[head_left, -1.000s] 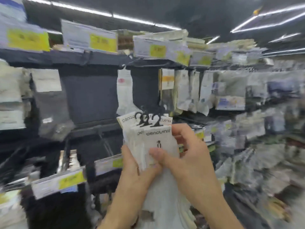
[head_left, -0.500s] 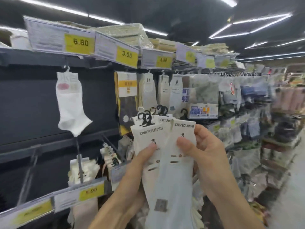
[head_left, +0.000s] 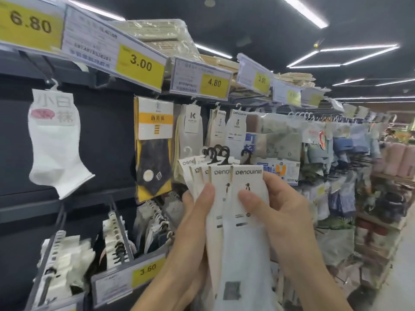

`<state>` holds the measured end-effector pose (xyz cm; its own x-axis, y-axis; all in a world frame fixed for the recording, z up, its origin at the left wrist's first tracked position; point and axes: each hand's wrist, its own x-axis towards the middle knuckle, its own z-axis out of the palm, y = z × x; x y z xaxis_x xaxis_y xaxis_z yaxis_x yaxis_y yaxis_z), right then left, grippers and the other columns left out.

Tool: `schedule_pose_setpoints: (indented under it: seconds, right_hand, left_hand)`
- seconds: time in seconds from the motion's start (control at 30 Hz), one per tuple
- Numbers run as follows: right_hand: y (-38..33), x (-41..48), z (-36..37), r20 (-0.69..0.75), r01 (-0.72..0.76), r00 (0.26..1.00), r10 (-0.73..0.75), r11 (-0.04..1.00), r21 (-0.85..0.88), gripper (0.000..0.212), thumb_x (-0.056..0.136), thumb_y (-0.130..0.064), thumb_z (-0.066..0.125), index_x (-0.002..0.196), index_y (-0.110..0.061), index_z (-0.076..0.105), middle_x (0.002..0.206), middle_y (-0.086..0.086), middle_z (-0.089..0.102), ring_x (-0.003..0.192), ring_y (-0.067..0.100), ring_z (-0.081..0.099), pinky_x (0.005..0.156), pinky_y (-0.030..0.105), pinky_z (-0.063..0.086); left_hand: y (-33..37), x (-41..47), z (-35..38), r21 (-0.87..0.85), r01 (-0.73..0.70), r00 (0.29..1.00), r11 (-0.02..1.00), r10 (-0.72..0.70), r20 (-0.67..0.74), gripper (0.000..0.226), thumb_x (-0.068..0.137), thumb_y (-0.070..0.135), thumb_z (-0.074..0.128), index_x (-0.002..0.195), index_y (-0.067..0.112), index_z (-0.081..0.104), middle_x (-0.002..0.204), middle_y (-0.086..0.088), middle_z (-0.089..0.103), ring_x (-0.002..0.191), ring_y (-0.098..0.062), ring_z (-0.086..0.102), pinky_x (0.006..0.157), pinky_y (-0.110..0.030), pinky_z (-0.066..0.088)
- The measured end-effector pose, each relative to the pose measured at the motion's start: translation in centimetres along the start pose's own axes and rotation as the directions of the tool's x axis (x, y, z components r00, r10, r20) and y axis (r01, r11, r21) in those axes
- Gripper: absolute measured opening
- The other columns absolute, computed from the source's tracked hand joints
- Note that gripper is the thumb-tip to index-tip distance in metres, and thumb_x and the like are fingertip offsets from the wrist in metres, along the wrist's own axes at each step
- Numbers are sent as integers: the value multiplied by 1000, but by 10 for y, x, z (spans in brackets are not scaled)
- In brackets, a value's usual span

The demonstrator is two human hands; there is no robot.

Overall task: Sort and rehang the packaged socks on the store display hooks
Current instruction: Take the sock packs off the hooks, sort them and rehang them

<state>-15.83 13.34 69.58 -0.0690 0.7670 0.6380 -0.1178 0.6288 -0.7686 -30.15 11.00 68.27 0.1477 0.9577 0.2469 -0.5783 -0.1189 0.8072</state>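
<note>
**Checker:** Item one: your hands?

**Clerk:** Your left hand [head_left: 193, 223] grips the fanned stack of sock packs [head_left: 238, 248] from its left edge, with the thumb [head_left: 207, 194] pressed flat on a card face. Your right hand [head_left: 278, 212] pinches the frontmost pack at its right edge. Its thumb [head_left: 247, 198] lies on the card and the fingers curl behind.

**Checker:** Item two: the stack?

**Clerk:** White socks on white header cards printed with a penguin mark, at least five cards fanned. Each is topped by a black plastic hanger [head_left: 219, 154]. You hold the lot in front of the display, off every hook, with the hangers free in the air.

**Checker:** Item three: the upper row behind?

**Clerk:** Matching penguin-card packs [head_left: 235, 129] hang just behind the hangers, below and right of the 4.80 label [head_left: 213, 83]. Left of them hangs a pack with a "K" card [head_left: 190, 124]. Next comes a yellow-and-dark pack [head_left: 155, 149] under the 3.00 label [head_left: 140, 62]. At far left, one white ankle sock [head_left: 55, 149] hangs alone, below the 6.80 label [head_left: 30, 24].

**Checker:** Item four: the lower row?

**Clerk:** Hooks crowded with white and dark socks [head_left: 112, 239], fronted by a 3.60 label [head_left: 148, 269]. To your right the aisle holds blue and pink goods, too blurred to list.
</note>
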Motion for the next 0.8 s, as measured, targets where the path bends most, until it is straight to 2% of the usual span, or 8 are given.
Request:
schedule_pose_setpoints:
  seconds: [0.1, 0.23, 0.33, 0.47, 0.53, 0.63, 0.73, 0.8]
  right_hand:
    - [9, 15, -12, 59, 13, 998, -15, 999, 37, 31, 74, -30, 79, 105, -30, 73, 104, 1, 77, 93, 20, 75, 73, 31, 61]
    - [22, 39, -35, 114, -19, 993, 2, 989, 146, 34, 75, -36, 77, 107, -26, 69, 109, 9, 75, 97, 32, 73, 80, 48, 60]
    - [32, 69, -63, -1, -22, 1000, 23, 972, 233, 32, 78, -33, 76, 108, -22, 70, 106, 10, 76, 91, 29, 74, 73, 43, 61]
    - [52, 128, -94, -125, 13, 992, 2, 993, 116, 20, 87, -22, 69, 107, -24, 71, 100, 3, 77, 85, 20, 73, 72, 38, 57]
    - [64, 162, -98, -106, 11, 994, -10, 1000, 8, 29, 92, -21, 67, 121, -20, 66, 115, 4, 73, 103, 20, 70, 87, 41, 55]
    - [75, 205, -93, -114, -24, 993, 8, 990, -141, 57, 94, -26, 67, 145, -11, 46, 143, 8, 56, 130, 24, 54, 111, 46, 42]
    - [81, 229, -86, -28, -37, 999, 35, 994, -104, 57, 96, -24, 65, 146, -9, 43, 144, 11, 54, 131, 25, 53, 111, 46, 42]
    - [83, 238, -82, 42, 20, 999, -15, 993, -117, 42, 96, -19, 63, 136, -8, 54, 127, 5, 67, 117, 19, 63, 97, 40, 52]
  left_hand:
    - [-7, 17, 12, 47, -79, 994, 996, 82, -74, 74, 63, 45, 74, 132, 29, 54, 110, -7, 76, 96, -28, 75, 69, -39, 63]
    - [-13, 42, 27, 36, -165, 972, 986, 168, -164, 67, 65, 38, 76, 129, 35, 56, 106, -3, 78, 90, -24, 76, 60, -33, 61]
    - [-16, 57, 29, 117, -193, 950, 974, 216, -226, 66, 60, 44, 77, 123, 34, 61, 102, 0, 78, 86, -21, 77, 56, -30, 60]
    - [-17, 67, 26, 229, -226, 907, 947, 290, -305, 38, 60, 48, 73, 97, 39, 73, 86, 1, 80, 68, -19, 77, 44, -27, 56]
    - [-19, 70, 25, 255, -222, 905, 941, 297, -305, 36, 61, 49, 72, 96, 37, 74, 85, 0, 80, 65, -20, 76, 44, -28, 56]
    - [-26, 74, 26, 272, -199, 918, 942, 276, -285, 51, 58, 52, 76, 106, 36, 71, 91, -4, 79, 69, -26, 77, 49, -34, 57]
    - [-35, 78, 24, 295, -208, 911, 933, 294, -288, 46, 57, 53, 78, 100, 40, 72, 91, -3, 79, 71, -27, 77, 52, -36, 58]
    - [-37, 80, 23, 303, -214, 908, 929, 303, -289, 41, 60, 52, 83, 98, 41, 73, 93, -3, 79, 74, -27, 77, 54, -37, 58]
